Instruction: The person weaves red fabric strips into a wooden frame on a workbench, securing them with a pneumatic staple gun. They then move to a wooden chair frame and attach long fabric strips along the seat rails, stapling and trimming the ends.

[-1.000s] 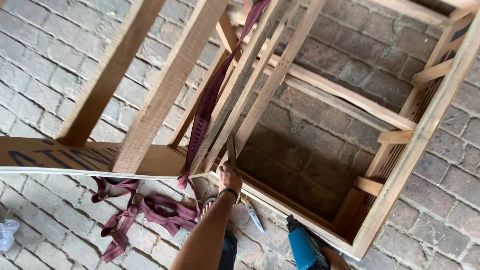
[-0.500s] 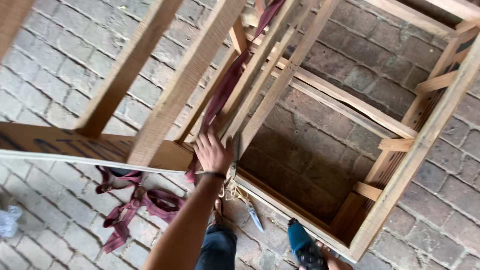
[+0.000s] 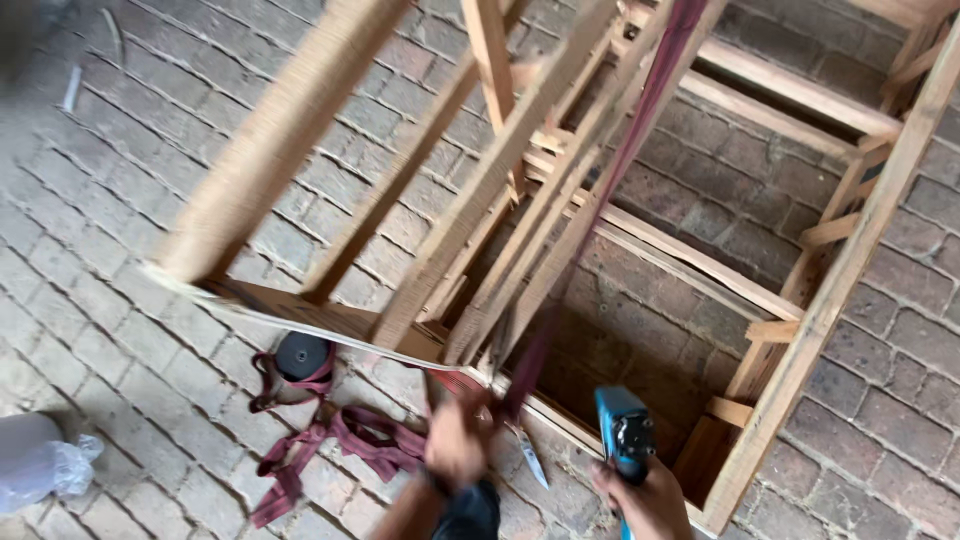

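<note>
Two hands low in view | your left hand (image 3: 457,440) is blurred at the maroon strap (image 3: 600,215) by the wooden frame (image 3: 840,270), grip impossible to tell | your right hand (image 3: 645,500) is wrapped tight around the blue power tool (image 3: 622,432), just right of the strap's lower end | loose strap (image 3: 340,445) lies on the brick floor (image 3: 120,230)

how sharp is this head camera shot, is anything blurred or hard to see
Head view: motion blur smears most of it, worst on the near wooden frame and the left hand; the right hand holding the blue power tool reads clearer; soft even daylight, no glare, only faint shadow inside the frame on the brick floor.
</note>
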